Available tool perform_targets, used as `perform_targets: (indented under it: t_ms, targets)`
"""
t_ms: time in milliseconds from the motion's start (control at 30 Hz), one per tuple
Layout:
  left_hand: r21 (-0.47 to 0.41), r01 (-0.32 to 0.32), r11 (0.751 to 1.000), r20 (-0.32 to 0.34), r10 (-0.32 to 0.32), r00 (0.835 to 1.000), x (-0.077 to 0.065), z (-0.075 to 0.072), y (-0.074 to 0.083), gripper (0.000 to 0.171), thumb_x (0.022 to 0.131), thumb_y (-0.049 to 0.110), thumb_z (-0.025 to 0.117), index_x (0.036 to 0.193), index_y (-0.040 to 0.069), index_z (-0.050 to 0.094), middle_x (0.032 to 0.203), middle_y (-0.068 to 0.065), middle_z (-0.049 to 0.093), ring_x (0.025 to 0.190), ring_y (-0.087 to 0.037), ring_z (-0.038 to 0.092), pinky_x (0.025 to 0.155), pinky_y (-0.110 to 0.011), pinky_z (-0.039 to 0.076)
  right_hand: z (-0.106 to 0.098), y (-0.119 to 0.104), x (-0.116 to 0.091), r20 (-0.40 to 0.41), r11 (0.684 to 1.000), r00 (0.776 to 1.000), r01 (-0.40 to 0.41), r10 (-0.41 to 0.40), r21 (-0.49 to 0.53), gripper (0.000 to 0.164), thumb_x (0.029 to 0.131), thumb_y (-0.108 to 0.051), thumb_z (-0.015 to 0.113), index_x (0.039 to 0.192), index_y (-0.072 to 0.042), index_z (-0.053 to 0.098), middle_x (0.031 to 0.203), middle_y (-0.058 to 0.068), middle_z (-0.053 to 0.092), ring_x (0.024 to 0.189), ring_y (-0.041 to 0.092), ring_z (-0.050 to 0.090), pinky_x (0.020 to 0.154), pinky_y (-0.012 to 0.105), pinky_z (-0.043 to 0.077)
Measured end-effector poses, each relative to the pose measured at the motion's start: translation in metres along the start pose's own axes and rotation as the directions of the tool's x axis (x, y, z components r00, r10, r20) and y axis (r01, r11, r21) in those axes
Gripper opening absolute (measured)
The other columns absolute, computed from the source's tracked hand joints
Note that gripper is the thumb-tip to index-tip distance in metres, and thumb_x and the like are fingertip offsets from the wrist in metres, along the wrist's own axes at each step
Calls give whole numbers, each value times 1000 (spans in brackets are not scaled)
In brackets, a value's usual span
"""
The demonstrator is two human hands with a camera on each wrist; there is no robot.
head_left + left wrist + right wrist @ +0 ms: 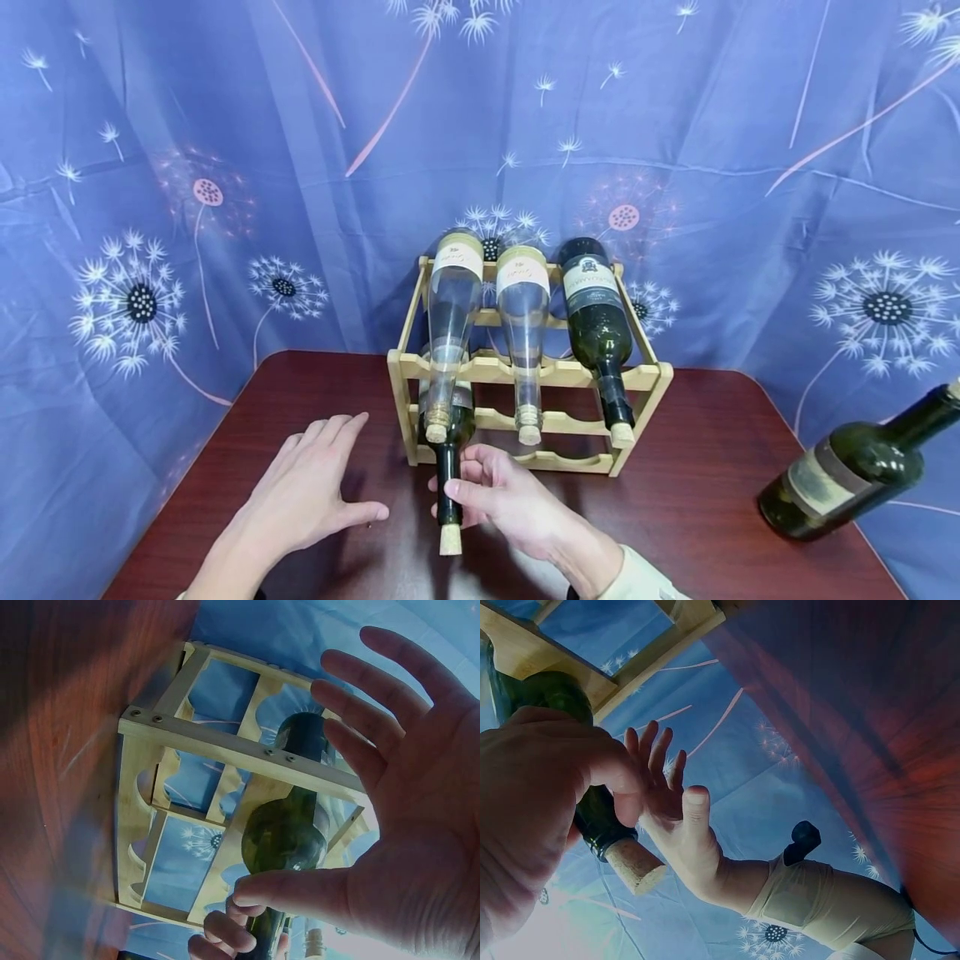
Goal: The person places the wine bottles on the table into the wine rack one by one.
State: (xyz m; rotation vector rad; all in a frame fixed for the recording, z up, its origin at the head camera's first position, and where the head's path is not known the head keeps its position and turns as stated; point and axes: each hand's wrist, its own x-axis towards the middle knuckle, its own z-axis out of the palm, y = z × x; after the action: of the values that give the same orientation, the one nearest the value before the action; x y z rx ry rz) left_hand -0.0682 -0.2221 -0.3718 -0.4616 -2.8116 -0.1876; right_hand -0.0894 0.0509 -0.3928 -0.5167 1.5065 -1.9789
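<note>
A dark green wine bottle (448,467) with a cork lies in the middle tier of the wooden wine rack (558,377), at its left end, neck toward me. My right hand (517,504) grips that neck, thumb on top and fingers curled beneath; the right wrist view shows the cork (639,868) sticking out past it. To the left of the bottle, apart from it, my left hand (303,479) is held with fingers straight and thumb spread, holding nothing. On the top tier lie two clear bottles (453,312) and a dark green bottle (600,325), all corked.
Another corked dark bottle (840,475) stands at the right on the dark red table (315,392). A blue curtain with dandelion prints (225,108) hangs behind and beside the table. The rack stands near the table's back edge.
</note>
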Motion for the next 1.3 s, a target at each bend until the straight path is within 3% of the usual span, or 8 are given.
perform_targets:
  t_ms: [367,633,967,1300]
  targets:
    - [-14,-13,1000,-8,13,1000,0,11,-6,120,57,87,59,146,9,38,148,-11,36,134,-35,32,102,-58,29,3,-2,7,-37,997,999,15,-13,72,35,95,-8,57,121,8,42,113,20,62,93,34,66,75,44,55]
    - [-13,14,1000,4,-14,1000,2,19,-14,122,56,88,59,150,14,32,155,-10,24,141,-36,19,105,-62,21,3,-2,14,-91,997,996,22,-15,76,36,95,-10,57,123,8,42,110,17,63,93,33,66,71,40,55]
    - [-9,21,1000,6,-21,1000,4,23,-17,123,56,90,56,150,15,31,156,-10,23,141,-36,18,104,-63,19,0,0,22,-186,997,982,27,-13,73,40,94,-12,59,124,7,41,116,19,62,96,40,65,67,35,53]
    - [-8,16,1000,-15,-16,1000,5,23,-18,122,55,89,58,150,16,32,155,-10,26,140,-37,21,103,-64,21,-4,4,33,-290,998,957,38,-25,41,43,95,-18,59,124,9,40,109,21,64,86,23,65,64,33,53]
